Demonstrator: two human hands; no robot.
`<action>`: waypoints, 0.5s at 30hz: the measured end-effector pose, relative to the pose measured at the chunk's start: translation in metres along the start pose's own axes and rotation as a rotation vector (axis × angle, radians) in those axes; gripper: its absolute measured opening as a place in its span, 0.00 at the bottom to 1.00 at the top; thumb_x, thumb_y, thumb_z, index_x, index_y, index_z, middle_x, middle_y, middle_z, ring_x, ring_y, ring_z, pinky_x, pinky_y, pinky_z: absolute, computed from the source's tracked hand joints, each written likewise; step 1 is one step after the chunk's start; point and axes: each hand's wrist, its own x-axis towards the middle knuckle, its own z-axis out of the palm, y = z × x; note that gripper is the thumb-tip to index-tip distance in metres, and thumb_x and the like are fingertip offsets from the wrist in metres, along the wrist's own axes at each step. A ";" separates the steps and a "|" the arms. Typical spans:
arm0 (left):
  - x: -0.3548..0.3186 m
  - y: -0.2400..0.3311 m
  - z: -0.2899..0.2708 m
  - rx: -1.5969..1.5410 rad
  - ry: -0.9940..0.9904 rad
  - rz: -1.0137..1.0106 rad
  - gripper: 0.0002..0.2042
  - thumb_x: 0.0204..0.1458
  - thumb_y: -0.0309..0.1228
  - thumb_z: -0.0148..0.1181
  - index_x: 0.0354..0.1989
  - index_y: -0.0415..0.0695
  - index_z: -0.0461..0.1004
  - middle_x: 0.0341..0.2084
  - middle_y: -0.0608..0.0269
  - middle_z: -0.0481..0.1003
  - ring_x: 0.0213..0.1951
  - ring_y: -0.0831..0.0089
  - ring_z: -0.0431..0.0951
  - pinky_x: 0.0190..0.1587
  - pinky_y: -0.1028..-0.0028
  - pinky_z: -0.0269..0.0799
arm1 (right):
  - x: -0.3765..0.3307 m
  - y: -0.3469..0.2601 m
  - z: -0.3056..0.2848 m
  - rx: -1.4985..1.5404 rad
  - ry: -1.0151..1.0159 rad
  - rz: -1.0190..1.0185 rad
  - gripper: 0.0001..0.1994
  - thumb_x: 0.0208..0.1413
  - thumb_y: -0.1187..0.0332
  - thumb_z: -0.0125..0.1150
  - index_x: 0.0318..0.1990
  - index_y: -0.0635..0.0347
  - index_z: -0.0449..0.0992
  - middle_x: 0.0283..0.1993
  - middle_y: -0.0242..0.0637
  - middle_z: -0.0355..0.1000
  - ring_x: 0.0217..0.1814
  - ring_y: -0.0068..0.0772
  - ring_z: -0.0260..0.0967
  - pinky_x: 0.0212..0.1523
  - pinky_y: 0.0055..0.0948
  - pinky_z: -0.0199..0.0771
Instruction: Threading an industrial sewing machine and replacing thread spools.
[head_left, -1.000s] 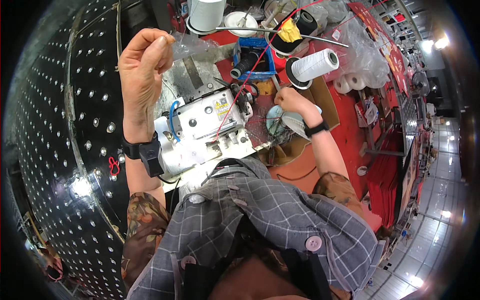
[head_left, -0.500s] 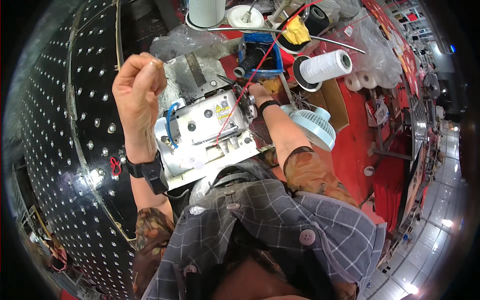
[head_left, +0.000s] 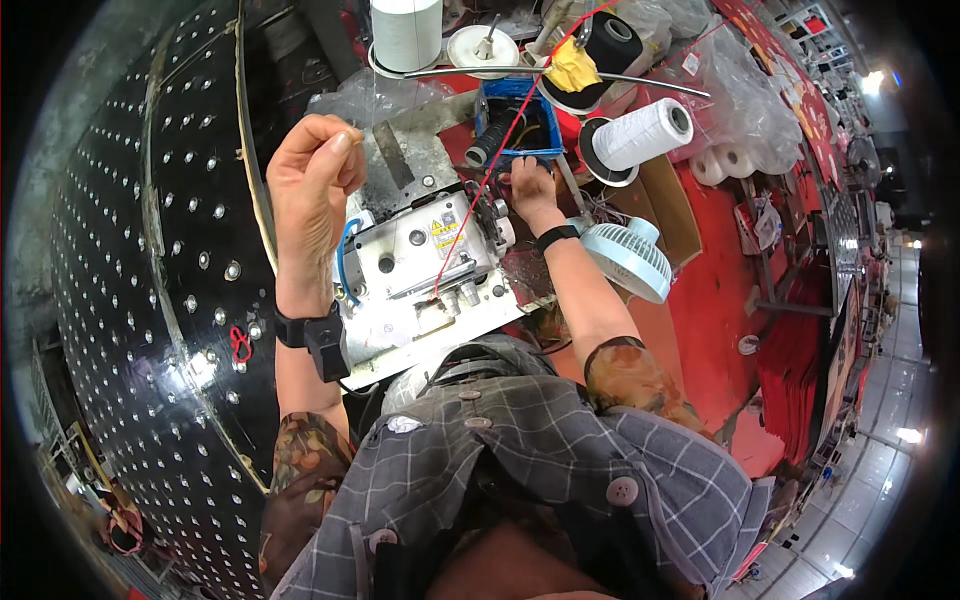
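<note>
My left hand (head_left: 312,190) is raised at the left side of a white overlock sewing machine (head_left: 405,245), thumb and fingers pinched together. Whatever it may pinch is too small to make out. Beyond the machine's handwheel, my right hand (head_left: 532,188) has its fingers curled down at a dark object beside a blue open box (head_left: 545,125). That object's kind is unclear, as the fingers partly cover it. A red thread (head_left: 497,165) slants down from above to the front of the machine. A black ribbed cone (head_left: 490,143) leans in the blue box.
White thread cones (head_left: 645,135) and a yellow crumpled piece (head_left: 572,66) stand behind on the red table, under a metal rod (head_left: 640,78). A pale blue fan (head_left: 628,258) sits right of my right wrist. To the left lies a black studded surface (head_left: 190,250) with a small red loop (head_left: 240,344).
My left hand has shifted right, closer over the machine. My right hand has drawn out from behind the handwheel and now shows curled fingers near the blue box.
</note>
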 end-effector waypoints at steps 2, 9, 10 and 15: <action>0.000 0.000 0.006 0.004 -0.029 -0.025 0.07 0.53 0.27 0.51 0.24 0.42 0.64 0.18 0.70 0.58 0.20 0.83 0.55 0.22 0.82 0.49 | -0.002 0.003 -0.021 0.077 0.037 0.028 0.19 0.43 0.59 0.63 0.38 0.61 0.66 0.38 0.49 0.68 0.38 0.51 0.71 0.38 0.41 0.73; 0.005 0.002 0.025 -0.101 -0.070 0.002 0.04 0.52 0.26 0.54 0.29 0.39 0.71 0.14 0.73 0.60 0.17 0.85 0.54 0.20 0.81 0.47 | -0.010 -0.004 -0.079 0.381 -0.038 0.335 0.22 0.37 0.56 0.66 0.34 0.65 0.72 0.36 0.56 0.72 0.43 0.53 0.70 0.44 0.40 0.71; 0.005 0.003 0.025 -0.104 -0.075 0.008 0.04 0.52 0.26 0.54 0.29 0.39 0.71 0.14 0.73 0.60 0.17 0.85 0.54 0.20 0.81 0.47 | -0.016 -0.006 -0.087 0.383 -0.074 0.321 0.23 0.38 0.57 0.65 0.37 0.66 0.72 0.40 0.57 0.71 0.45 0.53 0.70 0.46 0.41 0.70; 0.004 0.009 0.011 -0.037 -0.083 0.001 0.04 0.52 0.27 0.53 0.28 0.41 0.69 0.17 0.72 0.60 0.20 0.84 0.55 0.23 0.82 0.49 | -0.083 -0.004 -0.128 0.571 -0.148 0.281 0.18 0.38 0.63 0.61 0.30 0.73 0.72 0.29 0.59 0.71 0.37 0.56 0.71 0.38 0.43 0.69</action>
